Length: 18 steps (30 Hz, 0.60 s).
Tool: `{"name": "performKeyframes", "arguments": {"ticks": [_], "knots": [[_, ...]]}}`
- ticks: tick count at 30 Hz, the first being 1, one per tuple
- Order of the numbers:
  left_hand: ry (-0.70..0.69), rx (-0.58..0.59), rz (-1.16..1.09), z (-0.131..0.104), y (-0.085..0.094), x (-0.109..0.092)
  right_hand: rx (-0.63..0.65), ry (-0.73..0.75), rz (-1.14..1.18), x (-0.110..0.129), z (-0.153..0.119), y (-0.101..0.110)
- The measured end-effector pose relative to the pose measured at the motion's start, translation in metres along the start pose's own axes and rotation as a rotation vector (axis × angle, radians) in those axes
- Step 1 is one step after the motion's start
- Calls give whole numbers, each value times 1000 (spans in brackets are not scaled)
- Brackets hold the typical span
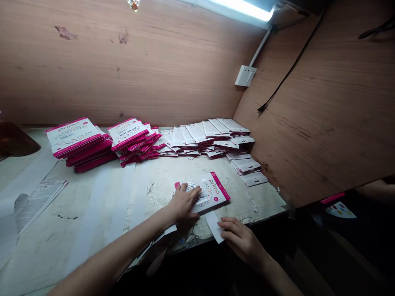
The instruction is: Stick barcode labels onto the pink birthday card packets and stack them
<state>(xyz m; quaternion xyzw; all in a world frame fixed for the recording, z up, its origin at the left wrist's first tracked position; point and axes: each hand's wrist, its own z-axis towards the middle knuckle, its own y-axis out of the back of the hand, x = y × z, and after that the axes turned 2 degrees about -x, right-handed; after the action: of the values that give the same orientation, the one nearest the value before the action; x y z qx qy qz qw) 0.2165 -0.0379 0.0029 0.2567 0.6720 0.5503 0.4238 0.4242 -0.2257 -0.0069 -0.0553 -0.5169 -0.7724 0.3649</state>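
Note:
A white and pink printed packet (pixel 212 190), lettered "prima", lies flat near the front edge of the table. My left hand (pixel 184 201) rests on its left part with the fingers spread, covering some of the print. Just in front of the packet, a small white paper piece (pixel 213 226) sticks out over the table edge. My right hand (pixel 239 236) holds the right side of this piece between its fingers, with the thumb hidden. Whether the piece is joined to the packet I cannot tell.
Stacks of pink-edged packets (pixel 75 137) stand at the back left, beside another pile (pixel 129 133). Rows of overlapping packets (pixel 197 133) run to the right corner. Wooden panels (pixel 138 61) close the back and right. Loose printed sheets (pixel 40 201) lie at left. Another person's arm (pixel 378 191) shows at far right.

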Motion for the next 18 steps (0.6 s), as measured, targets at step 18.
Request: {"name": "performKeyframes", "arguments": {"ticks": [18], "knots": [[-11,-17,-5,-5,-8,1,-55,-375,286,-93,128,-54]]}}
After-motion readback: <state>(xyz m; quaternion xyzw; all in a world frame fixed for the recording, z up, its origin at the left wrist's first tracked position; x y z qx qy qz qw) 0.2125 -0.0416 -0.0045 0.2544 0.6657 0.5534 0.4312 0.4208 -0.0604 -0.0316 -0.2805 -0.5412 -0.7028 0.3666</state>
